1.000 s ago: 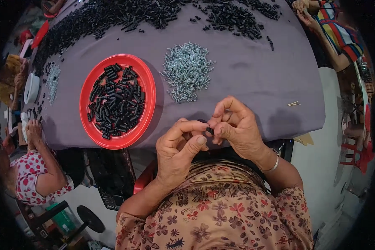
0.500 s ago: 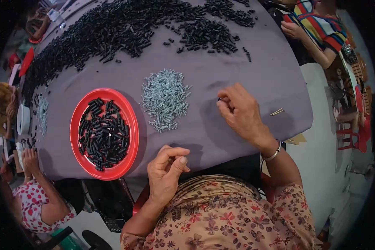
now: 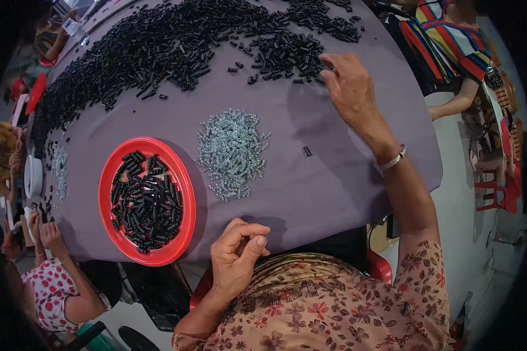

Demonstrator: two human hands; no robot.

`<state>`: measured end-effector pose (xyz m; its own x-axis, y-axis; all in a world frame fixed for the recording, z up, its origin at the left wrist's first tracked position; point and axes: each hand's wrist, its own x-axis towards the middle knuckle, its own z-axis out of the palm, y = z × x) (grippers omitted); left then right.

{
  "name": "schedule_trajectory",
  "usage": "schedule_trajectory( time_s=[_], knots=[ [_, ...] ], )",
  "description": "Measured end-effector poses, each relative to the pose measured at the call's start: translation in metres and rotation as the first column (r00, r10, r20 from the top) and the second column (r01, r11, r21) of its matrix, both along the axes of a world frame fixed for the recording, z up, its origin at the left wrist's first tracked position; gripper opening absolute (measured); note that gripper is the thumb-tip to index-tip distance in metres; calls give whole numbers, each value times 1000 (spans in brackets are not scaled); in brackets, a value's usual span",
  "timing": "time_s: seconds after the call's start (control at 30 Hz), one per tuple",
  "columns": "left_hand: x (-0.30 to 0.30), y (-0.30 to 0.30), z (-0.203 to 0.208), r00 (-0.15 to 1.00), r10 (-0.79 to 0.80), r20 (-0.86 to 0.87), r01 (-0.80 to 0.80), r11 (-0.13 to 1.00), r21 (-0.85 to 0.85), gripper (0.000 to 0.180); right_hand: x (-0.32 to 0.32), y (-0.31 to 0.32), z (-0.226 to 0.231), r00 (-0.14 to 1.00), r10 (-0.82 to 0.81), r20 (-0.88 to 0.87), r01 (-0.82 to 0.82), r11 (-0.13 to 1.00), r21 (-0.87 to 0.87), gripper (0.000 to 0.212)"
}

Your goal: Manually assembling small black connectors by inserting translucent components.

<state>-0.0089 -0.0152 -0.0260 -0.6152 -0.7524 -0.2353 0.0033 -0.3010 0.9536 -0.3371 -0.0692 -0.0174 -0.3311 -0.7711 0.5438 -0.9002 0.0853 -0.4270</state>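
Jumbled black pieces (image 3: pixel 290 55) lay just left of the nearer right hand (image 3: pixel 351 88), toward the worktop (image 3: pixel 339 199)'s far edge; its thumb and fingers stood parted, left hand (image 3: pixel 237 248) curled nearside; whether either held anything, I couldn't tell

The counter (image 3: pixel 345 187) wears a grey-purple cloth and carries a red plastic tray (image 3: pixel 188 205). Just right of the tray lies a pile of metal coil springs (image 3: pixel 231 152); farther right, a single black cylindrical piece (image 3: pixel 307 151). Beyond it spreads a long heap of black cylindrical pieces (image 3: pixel 170 47); leftward, a smaller spring scatter (image 3: pixel 59 167).
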Motion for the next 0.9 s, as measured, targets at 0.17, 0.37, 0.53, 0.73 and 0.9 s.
schedule_trajectory(
  time_s=[0.17,0.37,0.53,0.73,0.9],
  knots=[
    [0,0,1,1000,-18,12,19,999,-37,13,-9,-62,-20,941,118,-318,-148,986,-72,35],
    [0,2,4,1000,-2,31,3,999,-50,12,-2,-57,-23,946,29,-323,-58,995,-82,28],
    [-1,2,1,999,-12,44,15,997,-75,12,-7,-54,-26,945,38,-324,-39,999,3,20],
    [-2,1,3,999,-18,39,21,996,-86,12,-18,-62,-27,937,1,-349,21,998,60,19],
    [-2,3,1,999,-20,41,24,993,-116,11,-18,-63,-29,903,79,-422,-64,997,50,21]
  ],
)
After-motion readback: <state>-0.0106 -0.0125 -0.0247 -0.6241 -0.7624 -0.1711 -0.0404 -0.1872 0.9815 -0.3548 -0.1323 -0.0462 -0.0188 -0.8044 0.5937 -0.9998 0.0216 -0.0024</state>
